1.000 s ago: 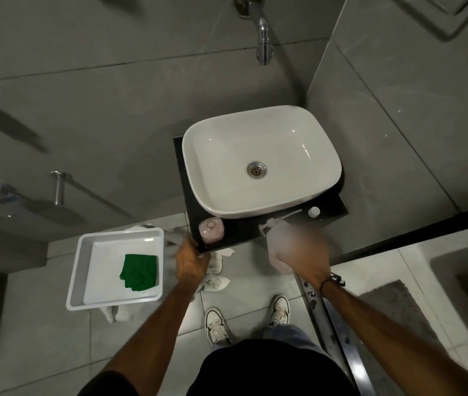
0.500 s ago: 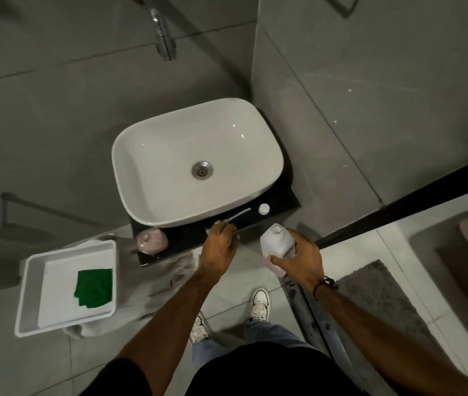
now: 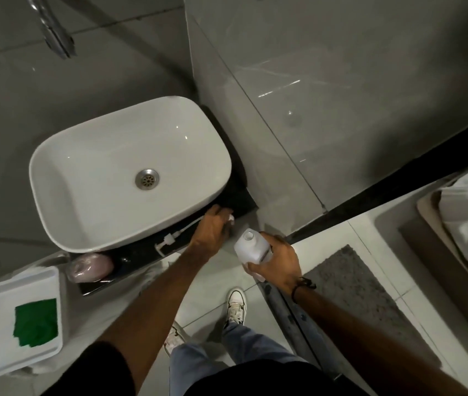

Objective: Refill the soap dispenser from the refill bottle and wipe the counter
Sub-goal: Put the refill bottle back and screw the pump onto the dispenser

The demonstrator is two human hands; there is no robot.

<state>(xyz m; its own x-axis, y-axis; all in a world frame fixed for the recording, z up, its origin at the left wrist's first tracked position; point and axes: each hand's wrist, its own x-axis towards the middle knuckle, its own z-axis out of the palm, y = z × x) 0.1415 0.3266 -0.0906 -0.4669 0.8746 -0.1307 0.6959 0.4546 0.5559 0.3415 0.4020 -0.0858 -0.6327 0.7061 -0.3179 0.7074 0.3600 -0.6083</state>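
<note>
Left hand shifts right along the bench to the small white cap

A second ago the left hand (image 3: 211, 234) was at the bench's (image 3: 141, 252) front left corner near the pink dispenser (image 3: 90, 267); half a second ago it was on the pump head (image 3: 170, 240). Now it is past the pump, fingers (image 3: 221, 214) closing over the white cap (image 3: 230, 220) by the wall. The right hand (image 3: 274, 261), blurred at first, now holds the open refill bottle (image 3: 251, 245) clearly, just off the bench's front edge.
</note>
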